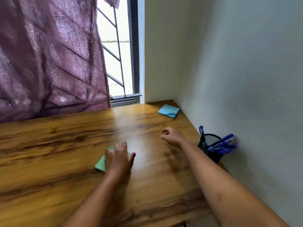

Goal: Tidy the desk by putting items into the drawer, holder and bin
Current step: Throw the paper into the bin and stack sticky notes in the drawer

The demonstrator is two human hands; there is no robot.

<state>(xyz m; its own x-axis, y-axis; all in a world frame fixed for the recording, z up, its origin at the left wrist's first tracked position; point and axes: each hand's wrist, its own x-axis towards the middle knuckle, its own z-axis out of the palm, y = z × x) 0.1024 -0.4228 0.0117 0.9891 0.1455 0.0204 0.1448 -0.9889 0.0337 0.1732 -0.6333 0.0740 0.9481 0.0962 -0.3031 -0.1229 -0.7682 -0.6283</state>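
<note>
On the wooden desk (65, 145), the left hand (118, 158) lay spread flat over a green notepad (100, 163), pressing rather than gripping; dragged so, it might slide off. The pad's long axis ran near-left to far-right. The right hand (173, 136) hovered loosely curled, empty, near the pen holder (211, 149).

We reach both bare forearms forward — our left hand (118, 157) lies palm down with its fingers spread flat, while our right hand (172, 136) hangs further ahead, its fingers loosely curled and holding nothing — the two hands well apart.
</note>
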